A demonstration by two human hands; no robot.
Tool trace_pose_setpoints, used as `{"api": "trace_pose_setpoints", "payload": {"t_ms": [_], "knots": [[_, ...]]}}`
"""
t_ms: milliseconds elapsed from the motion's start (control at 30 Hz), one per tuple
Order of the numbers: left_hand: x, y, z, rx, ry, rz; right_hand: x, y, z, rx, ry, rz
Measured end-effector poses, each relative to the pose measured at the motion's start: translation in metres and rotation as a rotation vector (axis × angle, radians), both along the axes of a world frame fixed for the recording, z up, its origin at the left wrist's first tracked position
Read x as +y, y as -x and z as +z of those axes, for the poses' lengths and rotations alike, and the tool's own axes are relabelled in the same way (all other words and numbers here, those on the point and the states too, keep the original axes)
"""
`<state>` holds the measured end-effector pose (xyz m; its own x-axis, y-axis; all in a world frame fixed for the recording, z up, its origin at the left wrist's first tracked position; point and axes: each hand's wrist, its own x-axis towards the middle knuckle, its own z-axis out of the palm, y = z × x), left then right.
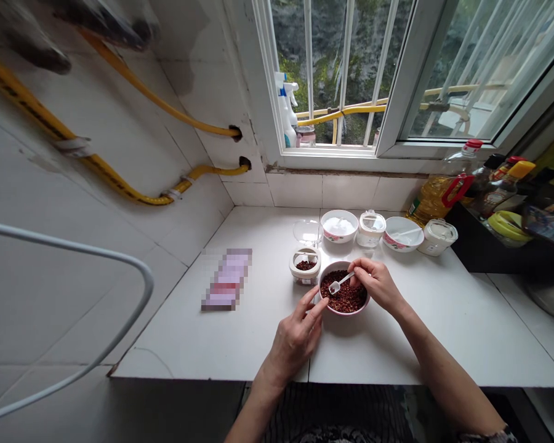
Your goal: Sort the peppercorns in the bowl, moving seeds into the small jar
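Left hand: the left hand (295, 344) reaches over the front edge of the bench (249, 351), fingers stretched to the bowl's left rim; whether they pinch it I cannot tell.
Bowl: the bowl (346, 314), round and smooth with a pinkish outside, sits midway between the bench's front and back edges; filled, it should feel weighty and may slide, so the rim is the place to steady it.
Beans: the dark red beans (346, 300) look small, hard and dry, likely to roll and spill easily.
Right hand: the right hand (378, 284) pinches the spoon's handle end between its fingers, over the bowl's right side.
Spoon: the white spoon (342, 282) slants over the beans, scoop towards the left; probably light plastic, slightly springy, best held by the handle.
Jar: the small pale jar (299, 279), just left of the bowl, holds more beans; a clear lid (308, 232) shows behind it.
Packet: the flat purple packet (226, 286) lies towards the bench's left edge, its surface blurred.
Back edge: a glossy bowl of white grains (339, 237), a lidded jar (372, 234), another bowl (401, 245) and a second lidded jar (437, 240) line up.
Back right corner: a see-through oil bottle (434, 198) has a red handle.
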<state>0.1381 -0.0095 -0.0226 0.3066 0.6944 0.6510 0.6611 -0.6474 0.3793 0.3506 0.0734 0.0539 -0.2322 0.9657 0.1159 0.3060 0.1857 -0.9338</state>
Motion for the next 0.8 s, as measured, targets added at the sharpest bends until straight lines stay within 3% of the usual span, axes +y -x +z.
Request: {"api": "trace_pose_setpoints", "payload": {"t_ms": [500, 667, 800], "knots": [[0.0, 0.0, 0.001, -0.002, -0.001, -0.002, 0.007, -0.002, -0.002, 0.169, 0.093, -0.011], [0.0, 0.0, 0.001, -0.005, 0.0, -0.005, 0.002, 0.006, 0.004, 0.257, -0.007, -0.049], [0.0, 0.001, 0.001, 0.003, 0.004, -0.003, -0.004, 0.018, 0.001, 0.22, -0.177, -0.065]]}}
